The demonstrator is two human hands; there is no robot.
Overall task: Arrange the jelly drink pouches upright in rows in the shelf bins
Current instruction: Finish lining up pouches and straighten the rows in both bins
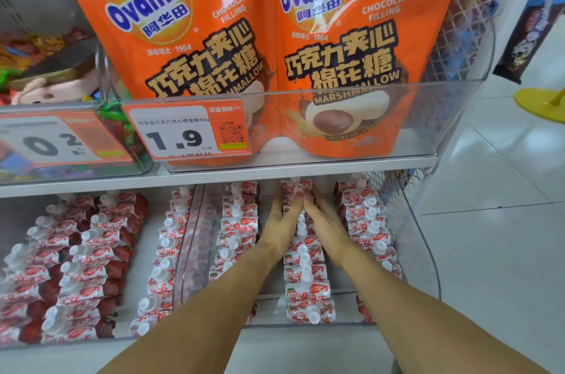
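Red-and-white jelly drink pouches with white caps stand in rows inside a clear shelf bin [428, 251] on the lower shelf. The middle row of pouches [307, 285] runs from front to back. My left hand [279, 225] lies flat along the left side of that row and my right hand [324, 220] along its right side, fingers straight and fingertips meeting near a rear pouch [295, 188]. Further rows stand to the left [235, 233] and right [367, 220].
A second bin [183, 251] to the left holds more pouches [85, 266], several leaning. Above, a clear bin [452, 116] carries two orange marshmallow bags [342, 46] and a 1.9 price tag [186, 132]. Wire mesh [394, 190] borders the right side; white floor tiles lie beyond.
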